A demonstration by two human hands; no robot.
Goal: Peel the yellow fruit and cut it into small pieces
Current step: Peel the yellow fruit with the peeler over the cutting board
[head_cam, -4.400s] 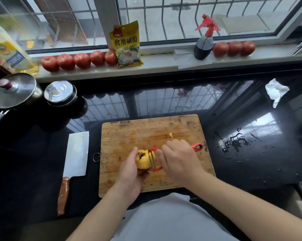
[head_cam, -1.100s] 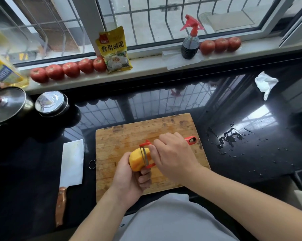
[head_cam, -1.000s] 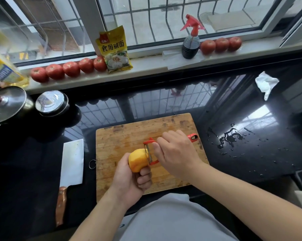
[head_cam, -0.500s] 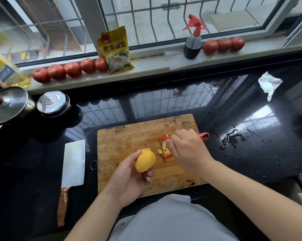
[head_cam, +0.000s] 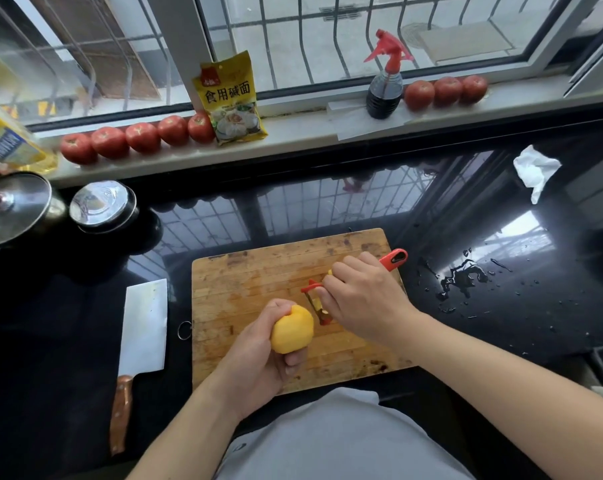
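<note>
The left hand (head_cam: 258, 355) is curled round the yellow fruit (head_cam: 292, 329), holding it up over the near part of the wooden cutting board (head_cam: 244, 282), thumb on its top and fingertips tucked beneath. The fruit looks smooth and bright orange-yellow on the side facing up. Just beside it, to the right, the right hand (head_cam: 364, 299) grips a red peeler (head_cam: 392, 259); the fingers are wrapped round the handle, whose red end sticks out past the knuckles toward the far right corner of the board. The peeler's head points down toward the board, close to the fruit but apart from it, with scraps of yellow peel (head_cam: 319, 304) caught at the blade.

The board lies on a glossy black tabletop (head_cam: 328, 202). To the left of the board a cleaver (head_cam: 142, 327) with a wooden handle lies flat, blade away from the person. Water is spilled (head_cam: 461, 277) to the right of the board, and a crumpled white tissue (head_cam: 535, 171) lies further back. Along the windowsill stand rows of tomatoes (head_cam: 142, 136), a yellow packet (head_cam: 230, 98) and a spray bottle (head_cam: 385, 84) with a red trigger. Two lidded pots (head_cam: 99, 206) sit at the far left.
</note>
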